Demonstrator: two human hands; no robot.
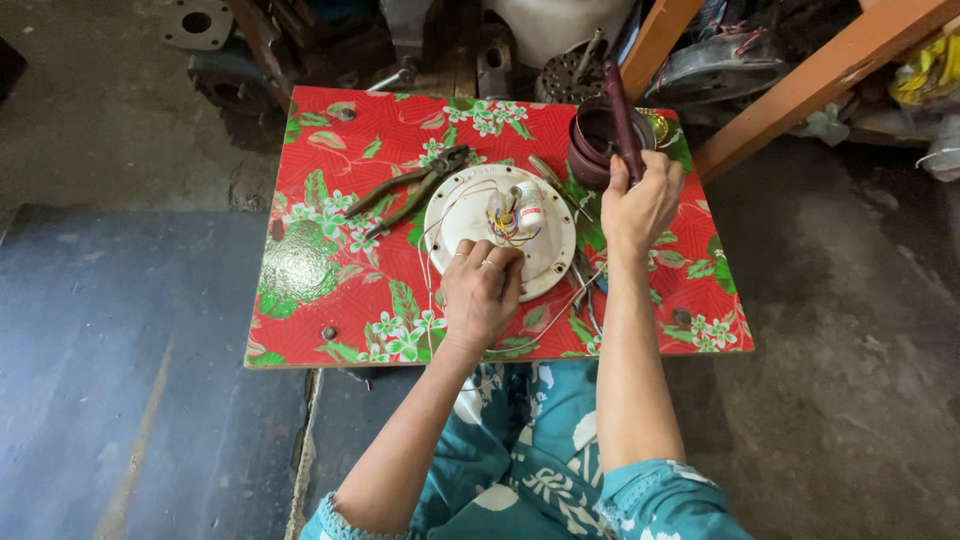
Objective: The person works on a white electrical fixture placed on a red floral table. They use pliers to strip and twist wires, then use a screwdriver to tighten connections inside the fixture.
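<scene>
Glossy floral oilcloth (pixel 330 300), smooth white metal disc (pixel 455 215), matt metal pliers (pixel 410 190), rough concrete floor (pixel 850 380).

round plate (pixel 545 262) mid-table (pixel 300 330) | pliers (pixel 410 190) left of it | my left grip (pixel 482 290) on plate | ring (pixel 598 145) at far right corner

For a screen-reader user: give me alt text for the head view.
A person's left hand rests on a round white housing with exposed wires on a red floral table, while the right hand grips a dark red tool handle. Pliers lie beside the housing.
</scene>
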